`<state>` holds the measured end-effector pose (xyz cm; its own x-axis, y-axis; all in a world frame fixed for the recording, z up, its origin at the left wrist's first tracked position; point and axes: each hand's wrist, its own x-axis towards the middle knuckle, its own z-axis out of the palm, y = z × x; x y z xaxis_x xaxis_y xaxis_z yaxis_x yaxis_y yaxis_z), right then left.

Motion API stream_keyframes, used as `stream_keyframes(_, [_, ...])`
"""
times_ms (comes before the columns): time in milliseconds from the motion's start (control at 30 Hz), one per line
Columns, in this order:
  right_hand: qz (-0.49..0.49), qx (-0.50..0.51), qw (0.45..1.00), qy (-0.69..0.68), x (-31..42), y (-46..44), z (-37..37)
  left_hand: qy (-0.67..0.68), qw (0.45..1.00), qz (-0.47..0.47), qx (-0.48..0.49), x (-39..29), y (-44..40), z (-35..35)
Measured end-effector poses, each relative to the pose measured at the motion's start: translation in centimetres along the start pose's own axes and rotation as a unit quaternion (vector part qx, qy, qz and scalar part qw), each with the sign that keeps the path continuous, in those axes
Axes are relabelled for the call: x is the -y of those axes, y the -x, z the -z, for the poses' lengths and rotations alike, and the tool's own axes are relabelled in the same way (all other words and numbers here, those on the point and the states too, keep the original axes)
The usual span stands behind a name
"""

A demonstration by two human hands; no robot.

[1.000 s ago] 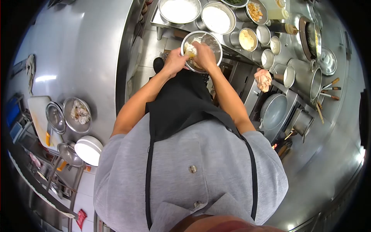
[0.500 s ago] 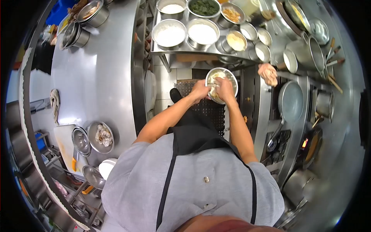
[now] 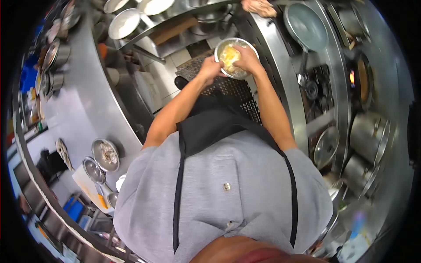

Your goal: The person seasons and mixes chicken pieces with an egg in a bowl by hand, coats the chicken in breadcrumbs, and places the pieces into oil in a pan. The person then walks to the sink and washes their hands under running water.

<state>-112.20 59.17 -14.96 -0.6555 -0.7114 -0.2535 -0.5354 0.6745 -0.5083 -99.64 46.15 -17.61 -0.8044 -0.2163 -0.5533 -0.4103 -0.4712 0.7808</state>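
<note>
Bowl (image 3: 257, 61), metal and round, found held in the air ahead of the apron (image 3: 210, 127), its mouth facing up toward my camera; from my remote station I cannot settle whether it tilts. Left hand (image 3: 211, 69) is at the bowl's left side, closed on the wall and rim with the thumb uppermost; its fingers underneath are largely hidden from me. Right hand (image 3: 247, 59) reaches over the right side into the bowl, fingers bent inward and down against the food (image 3: 230, 55), a yellow and white lump. I cannot tell whether those fingertips pinch it or merely press it. I record the governing relation thus: the food lies to the left of the right palm, between the two hands, and the right fingers are nearer, being in contact. The bowl shows me no long axis; the lump is too irregular for me to assign one. Below, I note the perforated mat (image 3: 251, 109). Farther out on the right I log a burner (image 3: 312, 90), with the pan (image 3: 306, 27) beyond it, its handle pointing back toward the burner. Pots of white stuff (image 3: 124, 23) stand past the bowl, to the left.
</note>
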Motion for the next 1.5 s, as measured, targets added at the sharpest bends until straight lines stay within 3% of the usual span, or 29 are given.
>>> stream_keyframes(67, [-0.067, 0.027, 0.994, 0.082, -0.4, 0.2, -1.1, 0.004, 1.0, 0.003, 0.029, -0.3, 0.5, -1.4])
stream_keyframes(100, [-0.04, 0.006, 0.999, -0.021, -2.0, -0.4, -2.5, -0.005, 0.999, 0.006, 0.041, -0.3, 0.3, -1.9])
stream_keyframes(167, [-0.022, 0.015, 0.999, -0.029, -1.8, 0.4, -2.0, -0.037, 0.998, 0.025, 0.042, -0.5, 0.3, -2.9])
stream_keyframes(233, [-0.027, -0.13, 0.991, -0.026, -1.7, 2.5, -2.0, -0.048, 0.996, 0.04, 0.061, -0.7, 0.2, -3.6])
stream_keyframes(267, [-0.047, -0.147, 0.987, -0.035, -1.7, 3.7, -1.7, -0.074, 0.993, 0.045, 0.076, -0.8, -0.2, -3.9])
stream_keyframes(367, [-0.084, -0.08, 0.99, -0.086, -3.0, 6.1, 0.9, -0.108, 0.988, 0.043, 0.1, -0.7, -1.3, -5.3])
stream_keyframes(400, [-0.088, -0.124, 0.987, -0.05, -3.5, 6.6, 1.2, -0.094, 0.989, 0.052, 0.104, -0.7, -1.7, -5.9])
stream_keyframes(433, [-0.156, -0.096, 0.983, 0.013, -3.3, 6.7, 2.0, -0.08, 0.989, 0.058, 0.109, -0.9, -2.3, -6.6])
stream_keyframes(633, [-0.276, -0.145, 0.95, -0.012, -7.0, 0.7, 3.6, -0.05, 0.982, 0.059, 0.174, -2.9, -9.8, -10.2])
stream_keyframes(700, [-0.293, -0.154, 0.943, 0.021, -9.1, -1.2, 3.8, -0.03, 0.97, 0.078, 0.228, -3.8, -12.6, -11.3])
stream_keyframes(767, [-0.317, -0.098, 0.941, 0.072, -12.4, -3.1, 3.8, -0.061, 0.944, 0.112, 0.304, -3.0, -15.6, -11.3])
stream_keyframes(833, [-0.249, -0.194, 0.946, 0.069, -14.0, -3.8, 3.3, -0.364, 0.9, 0.024, 0.238, -9.3, -12.7, -9.6])
stream_keyframes(867, [-0.212, -0.191, 0.958, 0.034, -18.1, -4.6, 1.7, -0.341, 0.909, -0.14, 0.198, -11.9, -12.3, -5.9])
stream_keyframes(900, [-0.29, -0.129, 0.947, 0.047, -15.7, -4.2, 3.7, -0.317, 0.885, -0.297, 0.164, -14.0, -11.8, -3.2])
stream_keyframes(933, [-0.307, -0.127, 0.942, 0.048, -15.9, -4.2, 3.8, -0.333, 0.844, -0.419, 0.025, -19.9, -10.3, 0.8])
stream_keyframes(967, [-0.304, -0.138, 0.942, 0.02, -16.8, -4.0, 3.5, -0.425, 0.874, -0.192, -0.137, -23.9, -11.5, 5.9])
stream_keyframes(1000, [-0.298, -0.143, 0.943, 0.043, -15.7, -3.9, 4.1, -0.37, 0.893, -0.155, -0.203, -25.0, -15.8, 14.3])
stream_keyframes(1033, [-0.294, -0.143, 0.944, 0.044, -15.5, -4.5, 4.2, -0.353, 0.762, -0.37, -0.398, -29.2, -15.9, 18.7])
stream_keyframes(1067, [-0.304, -0.14, 0.941, 0.051, -15.6, -4.4, 4.0, -0.468, 0.69, -0.261, -0.487, -31.3, -18.2, 25.1])
stream_keyframes(1100, [-0.316, -0.134, 0.937, 0.061, -15.3, -4.3, 4.1, -0.509, 0.712, -0.116, -0.47, -32.9, -20.0, 30.9])
stream_keyframes(1167, [-0.335, -0.124, 0.933, 0.055, -14.7, -4.9, 4.5, -0.444, 0.807, 0.029, -0.387, -35.9, -19.9, 33.0])
stream_keyframes(1233, [-0.348, -0.108, 0.93, 0.048, -14.1, -5.5, 4.8, -0.502, 0.791, 0.051, -0.346, -35.7, -21.1, 34.1])
stream_keyframes(1300, [-0.355, -0.14, 0.922, 0.063, -13.7, -5.8, 4.8, -0.522, 0.727, -0.026, -0.445, -34.0, -23.0, 35.2])
stream_keyframes(1400, [-0.365, -0.14, 0.919, 0.057, -13.7, -6.4, 4.8, -0.46, 0.774, -0.005, -0.436, -34.5, -22.7, 35.7])
stream_keyframes(1467, [-0.379, -0.109, 0.918, 0.042, -14.0, -6.3, 5.2, -0.281, 0.889, 0.005, -0.363, -34.8, -22.7, 36.9])
stream_keyframes(1500, [-0.382, -0.111, 0.917, 0.041, -14.1, -6.3, 5.2, -0.282, 0.89, 0.004, -0.359, -35.2, -22.0, 37.0])
